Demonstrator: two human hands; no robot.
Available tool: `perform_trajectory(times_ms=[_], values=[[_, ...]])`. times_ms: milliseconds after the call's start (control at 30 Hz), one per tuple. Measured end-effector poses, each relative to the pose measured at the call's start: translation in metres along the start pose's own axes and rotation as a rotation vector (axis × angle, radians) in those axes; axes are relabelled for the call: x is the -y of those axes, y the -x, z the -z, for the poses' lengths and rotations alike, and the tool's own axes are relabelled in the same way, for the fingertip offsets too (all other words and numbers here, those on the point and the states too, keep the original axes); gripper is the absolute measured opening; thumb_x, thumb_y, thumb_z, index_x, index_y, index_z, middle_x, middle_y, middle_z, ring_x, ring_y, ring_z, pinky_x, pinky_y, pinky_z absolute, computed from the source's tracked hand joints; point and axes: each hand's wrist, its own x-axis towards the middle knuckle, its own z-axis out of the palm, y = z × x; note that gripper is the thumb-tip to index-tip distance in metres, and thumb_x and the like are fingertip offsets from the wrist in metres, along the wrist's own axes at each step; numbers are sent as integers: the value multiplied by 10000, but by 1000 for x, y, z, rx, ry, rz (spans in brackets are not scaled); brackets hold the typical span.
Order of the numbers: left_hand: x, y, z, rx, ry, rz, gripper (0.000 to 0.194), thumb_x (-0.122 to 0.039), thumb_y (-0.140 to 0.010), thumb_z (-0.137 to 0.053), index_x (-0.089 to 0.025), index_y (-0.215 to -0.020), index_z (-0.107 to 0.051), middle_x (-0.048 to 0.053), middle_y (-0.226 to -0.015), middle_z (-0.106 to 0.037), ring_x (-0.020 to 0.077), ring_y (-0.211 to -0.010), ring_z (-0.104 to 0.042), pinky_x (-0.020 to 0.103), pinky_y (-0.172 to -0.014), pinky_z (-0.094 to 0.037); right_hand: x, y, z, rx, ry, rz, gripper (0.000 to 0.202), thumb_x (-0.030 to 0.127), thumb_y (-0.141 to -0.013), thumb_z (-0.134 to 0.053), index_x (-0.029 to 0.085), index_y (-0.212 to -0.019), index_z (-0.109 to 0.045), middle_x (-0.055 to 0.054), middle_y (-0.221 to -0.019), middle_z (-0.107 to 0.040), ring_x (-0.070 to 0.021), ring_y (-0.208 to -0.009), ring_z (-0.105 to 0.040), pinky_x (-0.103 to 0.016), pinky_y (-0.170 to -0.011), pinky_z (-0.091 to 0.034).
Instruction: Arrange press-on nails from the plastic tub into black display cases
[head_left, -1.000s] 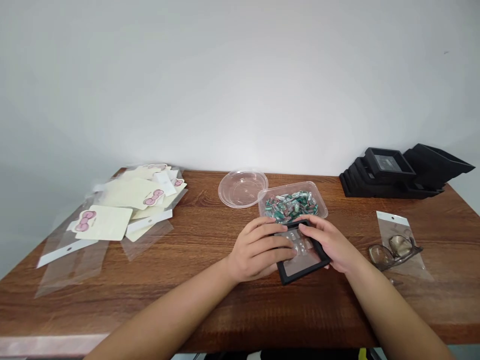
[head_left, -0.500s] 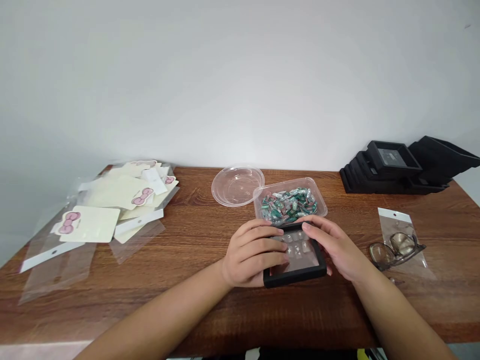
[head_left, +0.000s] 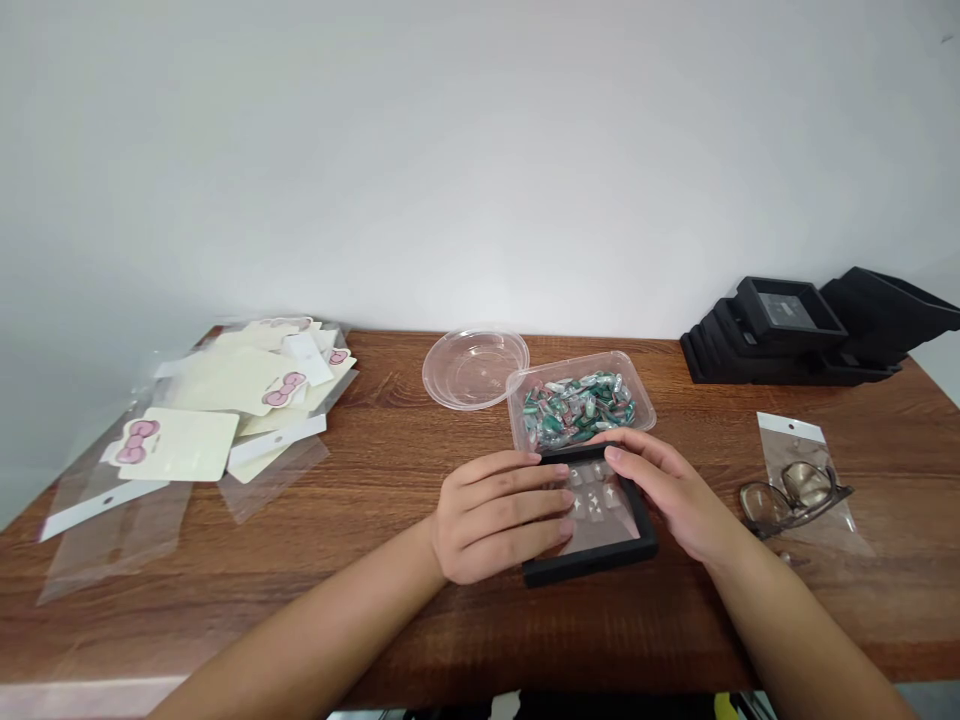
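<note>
Left hand [head_left: 487,525] bare, right hand [head_left: 679,495] bare, both wrists [head_left: 436,550] and forearms [head_left: 330,625] uncovered as far as they show, slender fingers [head_left: 514,514] with rounded tips

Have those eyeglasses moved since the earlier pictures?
No. The eyeglasses still lie across the same part of the clear bag, showing no shift against the stacked black frames.

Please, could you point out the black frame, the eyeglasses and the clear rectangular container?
Black frame [head_left: 600,532], head view: its clear panel.
Eyeglasses [head_left: 807,485], head view: the right-hand lens.
Clear rectangular container [head_left: 643,388], head view: its right rim.
</note>
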Motion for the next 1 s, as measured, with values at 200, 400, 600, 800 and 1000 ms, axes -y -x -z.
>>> perform_trajectory(times_ms=[200,400,600,800,1000], values=[[-1,8,0,28,76,89,122,-224,-993,-561,-238,-1056,-665,-24,-951,-777,154,-1017,-739,322,-967,-605,3,1,0,2,20,18,351,532,-785,-641,224,-949,-678,17,-666,-600,-125,-613,-587,-189,-484,-429],[0,2,6,36,110,92,104,-169,-980,-568,-179,-1022,-663,-1,-880,-771,166,-1006,-742,341,-1001,-593,3,1,0,-8,46,37,380,549,-778,-635,213,-950,-678,24,-614,-558,-125,-554,-557,-198,-443,-395],[3,8,1,-15,167,51,218,-198,-1021,-468,-239,-1012,-682,-19,-907,-778,153,-1008,-738,337,-983,-608,4,1,0,-35,52,54,356,545,-765,-657,230,-930,-683,-9,-763,-614,-141,-657,-571,-207,-490,-424],[2,5,-1,39,177,20,244,-192,-1014,-458,-241,-994,-696,-18,-932,-782,144,-1022,-731,291,-969,-608,4,0,0,-44,72,61,351,564,-764,-667,246,-909,-698,-13,-770,-583,-145,-675,-522,-219,-520,-417],[-1,-10,4,86,121,-79,229,-159,-986,-514,-185,-900,-725,-30,-886,-792,132,-933,-749,279,-1024,-573,3,1,1,-4,94,91,352,556,-792,-668,235,-932,-697,19,-661,-494,-122,-619,-452,-219,-540,-394]])
